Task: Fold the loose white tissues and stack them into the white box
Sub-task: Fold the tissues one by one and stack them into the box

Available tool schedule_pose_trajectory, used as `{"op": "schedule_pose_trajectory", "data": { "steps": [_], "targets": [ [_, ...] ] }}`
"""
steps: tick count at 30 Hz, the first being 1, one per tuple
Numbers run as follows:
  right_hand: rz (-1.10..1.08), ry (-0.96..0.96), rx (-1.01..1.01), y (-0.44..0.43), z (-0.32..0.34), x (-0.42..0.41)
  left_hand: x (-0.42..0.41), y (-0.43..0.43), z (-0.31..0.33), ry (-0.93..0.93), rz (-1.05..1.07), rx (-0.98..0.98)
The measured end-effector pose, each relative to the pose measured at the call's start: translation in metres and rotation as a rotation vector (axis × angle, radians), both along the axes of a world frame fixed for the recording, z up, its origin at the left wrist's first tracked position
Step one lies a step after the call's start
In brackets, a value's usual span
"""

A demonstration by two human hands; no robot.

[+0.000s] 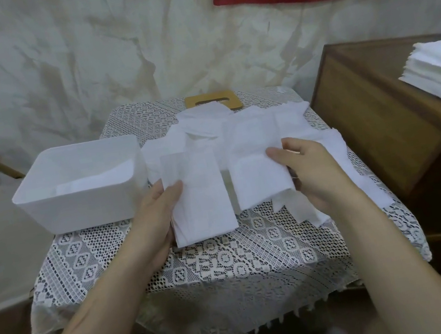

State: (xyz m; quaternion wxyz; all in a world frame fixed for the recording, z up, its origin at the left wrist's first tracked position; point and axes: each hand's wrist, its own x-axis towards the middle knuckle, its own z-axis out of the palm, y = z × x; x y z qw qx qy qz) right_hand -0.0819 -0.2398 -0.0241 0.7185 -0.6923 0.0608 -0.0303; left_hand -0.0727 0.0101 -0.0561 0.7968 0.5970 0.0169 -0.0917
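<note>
Two tissues are held over the lace tablecloth (229, 256). The left hand (156, 210) pinches a folded tissue (201, 199), thumb on top, just right of the white box (83, 211), which sits at the left with tissue inside. The right hand (314, 173) pinches a second tissue (257, 181), near the loose tissues (239, 128) heaped farther back.

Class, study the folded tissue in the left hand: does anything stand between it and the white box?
Nothing visible does. The left hand holds the folded white paper tissue just right of the open-topped white plastic box, whose rim is uncovered. The right hand holds another white tissue, off to the right.
</note>
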Motion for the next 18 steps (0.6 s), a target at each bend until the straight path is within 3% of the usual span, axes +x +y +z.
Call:
{"op": "schedule_pose_trajectory", "data": {
  "steps": [5,9,13,18],
  "targets": [
    [0.145,0.079,0.129,0.014,-0.001,-0.006,-0.005,-0.005,-0.001,0.018,-0.002,-0.023],
    [0.204,0.089,-0.006,0.04,-0.012,-0.006,-0.008,-0.013,-0.001,0.012,-0.029,-0.078],
    [0.102,0.017,-0.24,0.045,-0.018,-0.001,-0.008,-0.015,-0.002,0.022,-0.013,-0.096],
    [0.085,0.047,-0.115,0.051,-0.015,-0.003,-0.007,-0.015,-0.003,0.047,0.001,-0.1]
  ]
}}
